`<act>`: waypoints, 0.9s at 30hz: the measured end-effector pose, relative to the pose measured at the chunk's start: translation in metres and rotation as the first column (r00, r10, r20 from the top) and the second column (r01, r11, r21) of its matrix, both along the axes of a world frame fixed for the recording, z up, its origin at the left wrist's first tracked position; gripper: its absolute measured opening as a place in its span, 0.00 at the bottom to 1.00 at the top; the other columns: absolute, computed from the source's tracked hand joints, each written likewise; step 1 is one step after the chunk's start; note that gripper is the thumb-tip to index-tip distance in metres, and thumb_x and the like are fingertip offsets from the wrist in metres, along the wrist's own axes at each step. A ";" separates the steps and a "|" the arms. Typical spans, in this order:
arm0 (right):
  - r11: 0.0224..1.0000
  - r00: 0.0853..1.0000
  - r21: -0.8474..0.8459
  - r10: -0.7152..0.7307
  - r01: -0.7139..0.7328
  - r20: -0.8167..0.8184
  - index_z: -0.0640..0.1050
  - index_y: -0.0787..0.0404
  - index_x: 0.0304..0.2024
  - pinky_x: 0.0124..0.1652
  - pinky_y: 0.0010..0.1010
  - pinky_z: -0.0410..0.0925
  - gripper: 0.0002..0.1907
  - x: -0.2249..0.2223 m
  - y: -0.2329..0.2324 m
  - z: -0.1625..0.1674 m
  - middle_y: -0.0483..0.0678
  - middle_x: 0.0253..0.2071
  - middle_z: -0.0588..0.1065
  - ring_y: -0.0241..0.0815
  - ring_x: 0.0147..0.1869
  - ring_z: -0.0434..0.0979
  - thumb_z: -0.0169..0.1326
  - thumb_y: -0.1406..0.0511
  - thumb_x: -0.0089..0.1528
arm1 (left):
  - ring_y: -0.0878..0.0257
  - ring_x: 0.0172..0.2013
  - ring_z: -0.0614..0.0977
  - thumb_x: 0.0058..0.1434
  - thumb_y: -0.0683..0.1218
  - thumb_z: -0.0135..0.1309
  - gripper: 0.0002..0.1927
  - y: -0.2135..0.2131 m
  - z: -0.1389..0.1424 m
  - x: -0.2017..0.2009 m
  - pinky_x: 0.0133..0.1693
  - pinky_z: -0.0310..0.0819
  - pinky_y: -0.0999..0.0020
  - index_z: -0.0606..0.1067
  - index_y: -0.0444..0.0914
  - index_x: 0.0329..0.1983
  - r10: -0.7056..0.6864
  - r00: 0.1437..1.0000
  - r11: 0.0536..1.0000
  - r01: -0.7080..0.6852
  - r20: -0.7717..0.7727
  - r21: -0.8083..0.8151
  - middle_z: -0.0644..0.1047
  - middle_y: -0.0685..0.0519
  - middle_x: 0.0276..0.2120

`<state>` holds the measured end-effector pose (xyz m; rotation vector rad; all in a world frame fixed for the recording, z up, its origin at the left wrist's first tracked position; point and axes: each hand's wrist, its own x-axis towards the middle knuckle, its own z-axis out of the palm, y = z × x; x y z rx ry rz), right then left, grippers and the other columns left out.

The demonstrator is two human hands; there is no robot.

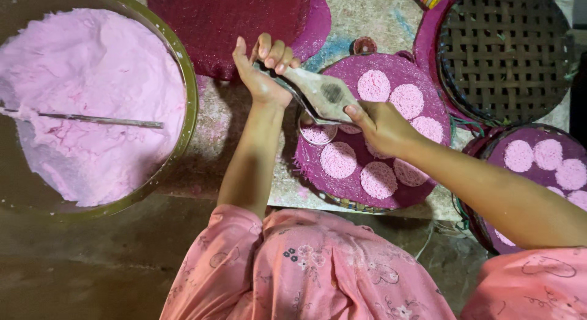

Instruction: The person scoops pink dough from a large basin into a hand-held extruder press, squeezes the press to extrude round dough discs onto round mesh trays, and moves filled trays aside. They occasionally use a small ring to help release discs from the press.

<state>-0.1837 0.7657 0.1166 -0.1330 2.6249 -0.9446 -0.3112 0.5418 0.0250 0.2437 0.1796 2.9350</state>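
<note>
Both hands meet over the near-left edge of a round tray covered in magenta cloth (435, 119), and everything else can be placed from that tray. The left hand (264, 69) has its fingers curled around the far end of a flat, dough-smeared metal press (321, 93), thumb stretched out along the side; the right hand (380, 125) grips the near end of the same press, fingers folded over it, so neither hand is spread. Under the press, at the tray's left rim, sits a small ring mould (318, 134) filled with pink dough, though the press hides part of it, so I cannot tell whether the two touch. On the tray lie lacy pink noodle discs (373, 85), set close together in rows without overlapping. Well to the left of the tray stands a large green-rimmed bowl (191, 106) holding a mound of pale pink dough (92, 93), with a thin metal rod (98, 119) lying across it. Beyond the tray, toward its upper left, lies a bare dark-magenta mat (232, 20). To the tray's upper right is an uncovered woven basket tray (504, 51), and to its lower right a second cloth-covered tray (495, 150) carrying more pink discs.
</note>
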 end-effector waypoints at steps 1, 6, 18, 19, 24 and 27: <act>0.999 1.000 -0.045 0.012 -0.012 -0.008 0.78 0.68 0.51 0.44 0.43 0.71 0.36 0.002 -0.001 -0.003 0.61 0.35 0.80 0.55 0.40 0.83 0.36 0.44 0.69 | 0.66 0.20 0.64 0.68 0.66 0.37 0.24 -0.002 0.000 0.003 0.33 0.65 0.63 0.62 0.46 0.24 0.015 1.000 1.000 -0.014 0.006 -0.019 0.60 0.61 0.17; 0.991 0.964 0.120 -0.082 0.052 0.253 0.78 0.71 0.42 0.40 0.46 0.73 0.38 0.006 0.011 -0.001 0.63 0.27 0.75 0.55 0.34 0.82 0.34 0.43 0.73 | 0.66 0.18 0.61 0.67 0.65 0.35 0.24 0.014 -0.001 0.018 0.30 0.62 0.63 0.61 0.47 0.22 0.044 0.979 0.998 -0.035 0.198 -0.051 0.59 0.61 0.15; 0.995 0.999 0.095 -0.035 0.032 0.039 0.80 0.69 0.41 0.43 0.47 0.70 0.37 0.002 0.014 0.004 0.62 0.28 0.77 0.59 0.34 0.78 0.35 0.44 0.72 | 0.65 0.16 0.58 0.65 0.62 0.34 0.23 0.023 0.009 0.001 0.27 0.57 0.63 0.59 0.46 0.19 0.034 0.956 0.999 -0.020 0.292 -0.050 0.57 0.60 0.13; 0.989 0.997 0.144 -0.041 0.031 0.070 0.80 0.70 0.39 0.43 0.47 0.70 0.37 0.001 0.017 0.002 0.62 0.28 0.76 0.59 0.33 0.78 0.35 0.44 0.72 | 0.66 0.15 0.57 0.66 0.62 0.34 0.23 0.026 0.008 0.001 0.27 0.56 0.64 0.59 0.46 0.19 0.044 0.947 0.998 -0.026 0.317 -0.062 0.57 0.60 0.12; 0.994 0.995 0.092 -0.046 0.054 -0.087 0.79 0.64 0.41 0.35 0.46 0.68 0.34 -0.003 0.018 -0.014 0.56 0.24 0.75 0.51 0.28 0.75 0.35 0.44 0.71 | 0.63 0.19 0.62 0.67 0.62 0.33 0.24 0.022 0.017 -0.005 0.30 0.60 0.62 0.62 0.45 0.22 -0.031 0.993 0.999 0.035 0.111 -0.035 0.62 0.58 0.15; 0.990 0.979 -0.134 -0.080 0.055 -0.190 0.76 0.67 0.36 0.30 0.39 0.65 0.35 0.006 0.011 -0.029 0.51 0.23 0.70 0.43 0.27 0.69 0.38 0.43 0.73 | 0.57 0.38 0.73 0.69 0.64 0.35 0.25 -0.010 0.029 -0.003 0.46 0.68 0.58 0.71 0.41 0.35 -0.081 0.993 0.955 0.052 -0.089 -0.293 0.73 0.50 0.34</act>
